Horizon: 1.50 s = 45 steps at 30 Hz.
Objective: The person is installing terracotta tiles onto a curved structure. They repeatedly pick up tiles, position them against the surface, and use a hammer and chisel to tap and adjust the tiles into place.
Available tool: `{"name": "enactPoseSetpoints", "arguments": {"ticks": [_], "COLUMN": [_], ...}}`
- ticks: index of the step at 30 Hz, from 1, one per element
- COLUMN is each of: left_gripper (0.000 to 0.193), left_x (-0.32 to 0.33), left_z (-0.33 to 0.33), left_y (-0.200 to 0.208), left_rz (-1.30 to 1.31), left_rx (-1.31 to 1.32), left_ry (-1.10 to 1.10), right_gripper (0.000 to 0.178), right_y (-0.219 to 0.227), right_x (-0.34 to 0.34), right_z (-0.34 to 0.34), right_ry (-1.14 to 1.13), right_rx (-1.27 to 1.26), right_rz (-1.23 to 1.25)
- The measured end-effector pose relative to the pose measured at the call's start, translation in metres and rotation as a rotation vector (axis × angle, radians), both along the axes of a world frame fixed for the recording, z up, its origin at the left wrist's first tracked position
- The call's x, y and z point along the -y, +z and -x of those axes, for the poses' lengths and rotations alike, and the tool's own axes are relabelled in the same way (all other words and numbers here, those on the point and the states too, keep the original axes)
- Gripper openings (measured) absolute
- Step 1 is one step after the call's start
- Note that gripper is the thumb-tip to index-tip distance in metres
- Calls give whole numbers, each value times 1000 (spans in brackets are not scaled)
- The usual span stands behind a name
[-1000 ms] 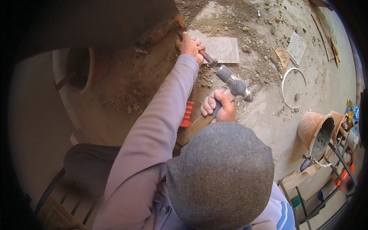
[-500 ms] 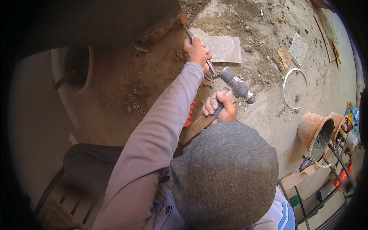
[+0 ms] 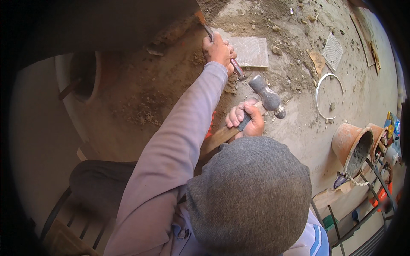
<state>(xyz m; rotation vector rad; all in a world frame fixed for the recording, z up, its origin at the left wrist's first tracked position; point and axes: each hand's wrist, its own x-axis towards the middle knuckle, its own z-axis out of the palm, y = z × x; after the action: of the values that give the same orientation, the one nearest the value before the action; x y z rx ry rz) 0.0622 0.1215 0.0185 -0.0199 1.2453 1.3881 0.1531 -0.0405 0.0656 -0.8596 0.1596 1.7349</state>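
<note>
My left hand (image 3: 218, 52) is closed round a metal chisel (image 3: 238, 69), which slants up and left. The chisel's far end meets an orange-brown edge (image 3: 200, 17) beneath a dark surface. Below and to the right, my right hand (image 3: 245, 119) grips a ball-peen hammer (image 3: 270, 100) close to its head. The hammer's wooden handle (image 3: 215, 141) runs down and left, past a rounded grey cloth shape (image 3: 252, 192) that looks like my knee. Between the hammer's face and the chisel's near end is a small gap. My right forearm is mostly hidden.
A patterned tile (image 3: 251, 52) lies on the dusty ground beside the chisel. Further right are another tile (image 3: 332, 52), a white ring (image 3: 317, 98) and an orange bucket (image 3: 343, 138) with grey material inside. Rubble and a round opening (image 3: 83, 77) are at left.
The hammer head has shifted slightly right and down, widening its gap from the chisel. My left hand and the chisel have moved slightly up.
</note>
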Motion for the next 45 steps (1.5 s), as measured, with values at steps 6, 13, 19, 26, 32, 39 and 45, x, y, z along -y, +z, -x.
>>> {"name": "enactPoseSetpoints", "arguments": {"ticks": [6,13,19,26,32,39,45], "left_gripper": [15,16,16,15,20,12,23], "left_x": [-7,-5,-5,-12,22,99,134], "left_z": [-11,-6,-6,8,42,72,61], "left_y": [6,0,0,7,-26,-24,-15], "left_rz": [3,-18,-47,-31,13,-274,-287], "left_rx": [54,63,100,84,239,-1199,-1246], "left_ry": [67,30,60,73,91,-745,-1040], "right_gripper": [8,9,8,8,8,23,36], "right_y": [-6,-9,-11,-11,-5,36,-13], "right_x": [7,8,5,1,-5,-67,-122], "right_z": [3,10,8,13,-7,-86,-158], "right_ry": [-118,-50,-15,-28,80,102,555], "right_rx": [-23,-10,-25,-19,113,991,2203], "right_rz": [6,-82,-84,-53,-51,-165,-104]}}
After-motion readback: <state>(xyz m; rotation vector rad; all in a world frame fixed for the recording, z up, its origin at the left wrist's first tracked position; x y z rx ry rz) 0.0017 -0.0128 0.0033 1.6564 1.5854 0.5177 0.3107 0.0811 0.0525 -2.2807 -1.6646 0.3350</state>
